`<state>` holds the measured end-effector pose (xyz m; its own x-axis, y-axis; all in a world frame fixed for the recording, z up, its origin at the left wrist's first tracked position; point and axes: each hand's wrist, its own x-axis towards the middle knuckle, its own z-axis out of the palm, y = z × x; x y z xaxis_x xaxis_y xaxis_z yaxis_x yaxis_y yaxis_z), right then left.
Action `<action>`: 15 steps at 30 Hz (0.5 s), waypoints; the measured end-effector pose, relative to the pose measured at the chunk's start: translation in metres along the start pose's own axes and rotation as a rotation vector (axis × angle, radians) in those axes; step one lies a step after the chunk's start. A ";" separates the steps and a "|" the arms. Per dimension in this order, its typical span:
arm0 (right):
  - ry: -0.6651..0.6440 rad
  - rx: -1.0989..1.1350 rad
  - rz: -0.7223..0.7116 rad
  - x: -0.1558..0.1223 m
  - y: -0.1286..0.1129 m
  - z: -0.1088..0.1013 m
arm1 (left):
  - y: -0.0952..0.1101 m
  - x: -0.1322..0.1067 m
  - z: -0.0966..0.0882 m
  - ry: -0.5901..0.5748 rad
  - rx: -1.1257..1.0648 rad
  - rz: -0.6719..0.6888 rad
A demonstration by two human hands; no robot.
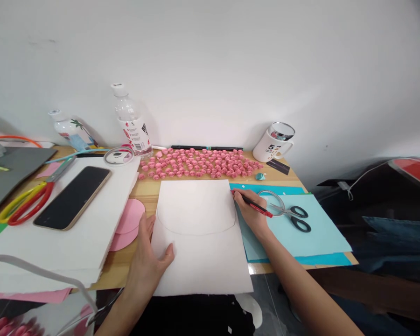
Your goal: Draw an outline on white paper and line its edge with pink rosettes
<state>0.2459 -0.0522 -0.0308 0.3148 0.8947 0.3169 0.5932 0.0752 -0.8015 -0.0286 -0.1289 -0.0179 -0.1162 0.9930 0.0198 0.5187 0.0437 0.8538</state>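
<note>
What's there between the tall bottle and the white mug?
The head view shows many small pink rolls, with a black pen and a short white stick behind them.

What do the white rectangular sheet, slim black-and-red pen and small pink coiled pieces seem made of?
White rectangular sheet: matte paper or thin card, flat and without shine.
Slim black-and-red pen: probably plastic, from its smooth, solid-coloured barrel; finish unclear.
Small pink coiled pieces: likely matte rolled paper, given their curled rims.

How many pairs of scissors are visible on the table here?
2. The red-and-yellow-handled pair lies beside the phone; the black-handled pair lies on the light-blue paper, to the right of the right hand.
</note>
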 end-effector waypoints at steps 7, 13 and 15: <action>-0.011 -0.008 0.018 -0.008 -0.003 -0.005 | -0.009 0.001 0.002 0.013 0.038 0.067; -0.027 0.008 0.024 -0.020 -0.008 -0.011 | -0.009 0.002 0.002 0.025 0.044 0.073; -0.024 0.010 0.018 -0.025 -0.009 -0.013 | -0.009 0.002 0.003 0.028 0.034 0.075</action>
<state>0.2420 -0.0809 -0.0247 0.3079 0.9061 0.2901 0.5797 0.0631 -0.8124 -0.0312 -0.1267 -0.0265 -0.0996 0.9902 0.0976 0.5552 -0.0261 0.8313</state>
